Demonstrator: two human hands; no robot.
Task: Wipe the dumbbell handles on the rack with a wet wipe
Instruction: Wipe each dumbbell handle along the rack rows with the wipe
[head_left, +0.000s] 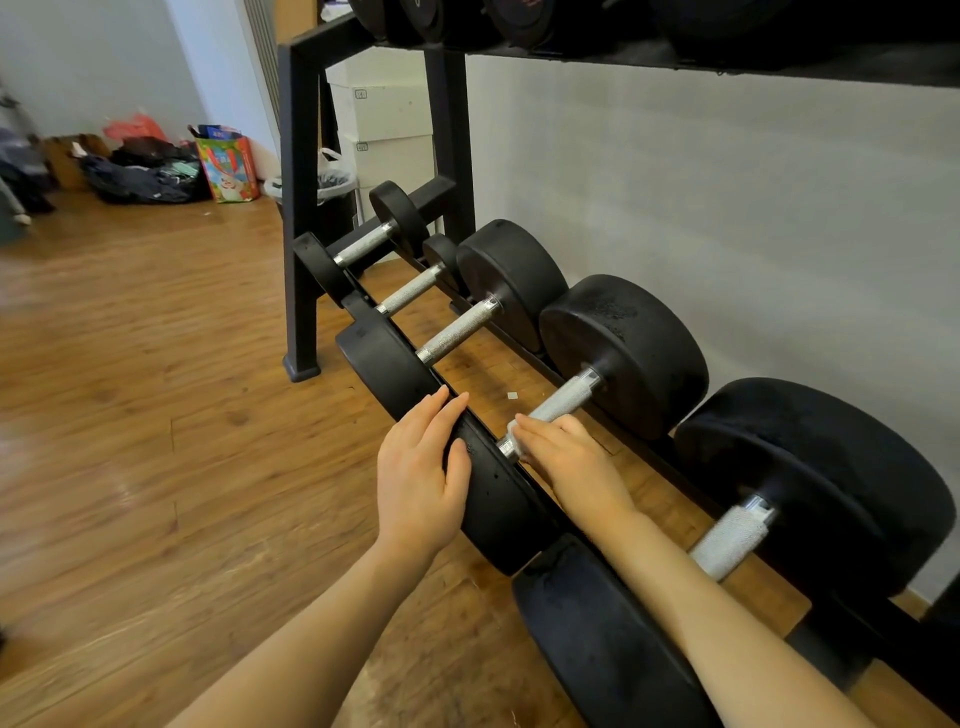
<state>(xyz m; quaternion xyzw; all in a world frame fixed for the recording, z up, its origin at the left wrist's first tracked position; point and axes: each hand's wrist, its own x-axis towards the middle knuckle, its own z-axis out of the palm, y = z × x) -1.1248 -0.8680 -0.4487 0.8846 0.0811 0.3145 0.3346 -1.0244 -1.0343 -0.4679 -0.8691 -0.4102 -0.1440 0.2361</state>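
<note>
Several black dumbbells with knurled silver handles lie in a row on the low shelf of a black rack (298, 208). My right hand (566, 457) wraps around the near end of one handle (563, 397), with a white wet wipe (511, 434) showing between its fingers and the metal. My left hand (418, 478) rests with straight fingers over the rim of that dumbbell's near weight head (493, 499). The neighbouring handle (730, 540) to the right lies bare, partly behind my right forearm.
More dumbbells sit on the upper shelf (675, 52). A grey wall runs close behind the rack. White boxes (384, 114) and a bin (332, 192) stand at the rack's far end. Bags and clothes (150, 166) lie on the wooden floor at the far left.
</note>
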